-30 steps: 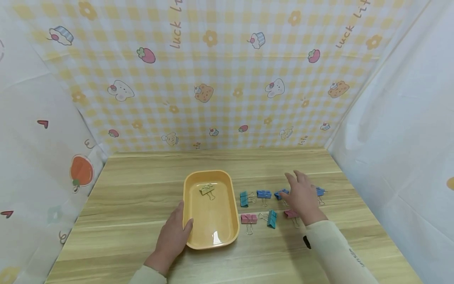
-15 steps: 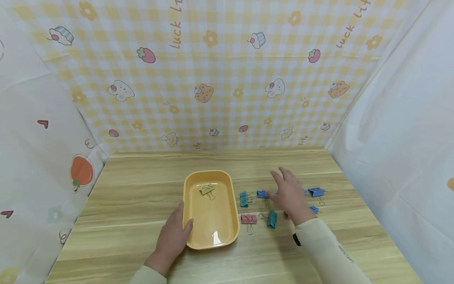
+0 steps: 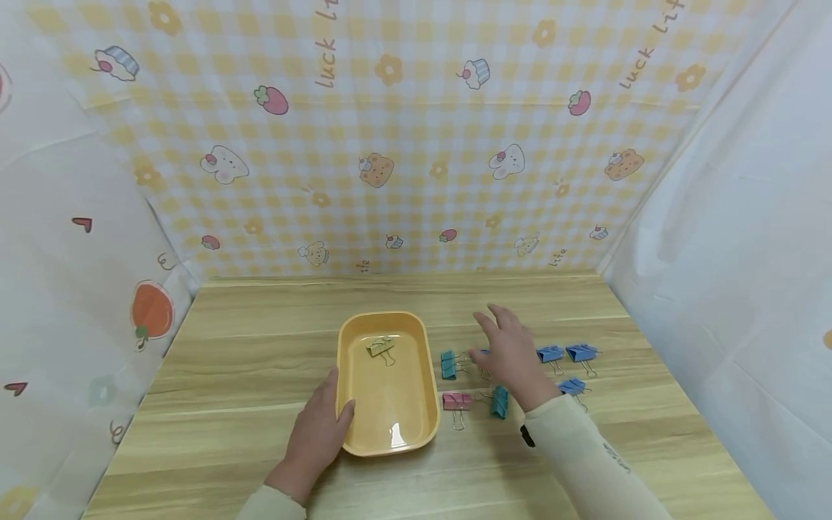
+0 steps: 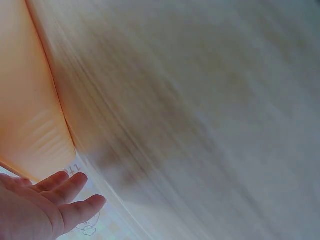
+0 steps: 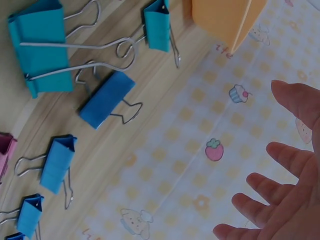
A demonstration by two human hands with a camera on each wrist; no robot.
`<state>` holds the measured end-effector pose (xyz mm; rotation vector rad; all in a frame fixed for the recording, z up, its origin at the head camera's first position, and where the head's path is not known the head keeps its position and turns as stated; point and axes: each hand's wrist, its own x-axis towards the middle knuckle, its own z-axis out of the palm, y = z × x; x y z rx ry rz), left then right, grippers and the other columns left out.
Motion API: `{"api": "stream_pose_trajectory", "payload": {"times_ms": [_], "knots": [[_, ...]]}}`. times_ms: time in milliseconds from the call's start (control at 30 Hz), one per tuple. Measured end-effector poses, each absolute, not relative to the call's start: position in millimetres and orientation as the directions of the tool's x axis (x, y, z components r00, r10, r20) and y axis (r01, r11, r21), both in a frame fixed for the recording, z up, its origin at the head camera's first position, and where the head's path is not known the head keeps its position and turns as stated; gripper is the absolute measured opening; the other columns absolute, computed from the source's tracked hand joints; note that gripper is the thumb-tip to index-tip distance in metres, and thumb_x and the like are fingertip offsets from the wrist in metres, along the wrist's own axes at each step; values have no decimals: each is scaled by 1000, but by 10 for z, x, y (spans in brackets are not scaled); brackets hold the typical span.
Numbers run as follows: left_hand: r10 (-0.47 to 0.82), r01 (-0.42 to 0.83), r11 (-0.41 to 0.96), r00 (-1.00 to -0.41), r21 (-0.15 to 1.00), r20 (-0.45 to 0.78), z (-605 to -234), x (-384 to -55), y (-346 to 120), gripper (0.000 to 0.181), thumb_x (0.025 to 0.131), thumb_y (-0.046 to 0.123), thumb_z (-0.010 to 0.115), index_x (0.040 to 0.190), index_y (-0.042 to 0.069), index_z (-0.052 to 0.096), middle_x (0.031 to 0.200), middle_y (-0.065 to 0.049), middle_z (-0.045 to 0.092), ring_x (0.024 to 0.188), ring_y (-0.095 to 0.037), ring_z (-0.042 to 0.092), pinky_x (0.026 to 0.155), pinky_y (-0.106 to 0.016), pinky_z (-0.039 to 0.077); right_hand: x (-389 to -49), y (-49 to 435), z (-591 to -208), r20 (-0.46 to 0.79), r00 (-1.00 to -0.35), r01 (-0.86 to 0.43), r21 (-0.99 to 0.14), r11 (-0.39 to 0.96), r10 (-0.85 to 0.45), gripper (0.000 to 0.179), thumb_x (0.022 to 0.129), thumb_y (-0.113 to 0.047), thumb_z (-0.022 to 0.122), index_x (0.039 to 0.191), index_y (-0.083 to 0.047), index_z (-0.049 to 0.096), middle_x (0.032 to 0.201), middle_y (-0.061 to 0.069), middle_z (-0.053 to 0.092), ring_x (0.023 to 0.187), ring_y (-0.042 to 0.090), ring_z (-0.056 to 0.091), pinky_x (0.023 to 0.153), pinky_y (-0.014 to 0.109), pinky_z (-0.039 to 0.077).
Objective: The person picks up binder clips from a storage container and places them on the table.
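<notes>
My left hand (image 3: pixel 318 419) rests at the left side of a yellow tray (image 3: pixel 342 347), its thumb over the rim. In the left wrist view its fingers (image 4: pixel 82 210) stretch out straight by the tray's outer wall. A pale yellow binder clip (image 3: pixel 380 348) lies inside the tray. My right hand (image 3: pixel 510 361) hovers with fingers spread and nothing in them, over the binder clips right of the tray. It partly covers a blue binder clip (image 3: pixel 484 353). Nearby lie a teal binder clip (image 3: pixel 449 365), another teal one (image 3: pixel 499 402) and a pink binder clip (image 3: pixel 457 401).
Farther right on the wooden table (image 3: pixel 260 325) lie blue binder clips (image 3: pixel 581 352). Another pink binder clip (image 5: pixel 6 150) shows at the right wrist view's left edge, hidden by the right arm in the head view. A checked cloth (image 3: pixel 416 144) hangs behind the table.
My right hand has moved left above the clips, uncovering blue ones on the right and covering one nearer the tray. My left hand and the tray stay put.
</notes>
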<state>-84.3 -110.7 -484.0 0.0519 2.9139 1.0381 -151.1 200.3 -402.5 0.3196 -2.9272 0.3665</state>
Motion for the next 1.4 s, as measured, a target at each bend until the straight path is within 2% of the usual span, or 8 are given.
{"api": "stream_pose_trajectory", "payload": {"times_ms": [400, 867, 1133, 1400], "knots": [[44, 14, 767, -999, 641, -31, -4822, -832, -1092, 68, 99, 28, 52, 152, -1, 20, 145, -31, 37, 131, -47, 40, 104, -58, 35, -1538, 1789, -3993, 172, -954, -285, -252, 925, -247, 65, 83, -34, 76, 139, -10, 52, 149, 18, 38, 138, 37, 33, 102, 63, 34], [43, 15, 765, -999, 644, -29, -4797, -828, -1095, 68, 99, 27, 52, 151, -2, 21, 145, -31, 38, 130, -48, 40, 103, -60, 35, -1615, 1543, -3914, 180, -928, -358, -185, 915, -327, 65, 81, -34, 78, 137, -11, 54, 145, 17, 43, 136, 36, 37, 102, 58, 38], [39, 6, 769, -999, 639, -37, -4825, -840, -1099, 68, 99, 28, 52, 152, -1, 20, 146, -30, 37, 130, -47, 40, 104, -59, 35, -1661, 1375, -3881, 90, -932, -361, -166, 918, -351, 66, 83, -38, 75, 139, -14, 51, 148, 14, 40, 139, 34, 32, 106, 57, 34], [39, 7, 766, -999, 642, -36, -4821, -842, -1106, 68, 99, 28, 52, 152, -1, 20, 145, -31, 38, 130, -48, 41, 104, -59, 35, -1699, 1221, -3905, 63, -924, -382, -129, 915, -377, 67, 83, -39, 75, 140, -17, 50, 149, 12, 40, 139, 33, 33, 106, 56, 35]]}}
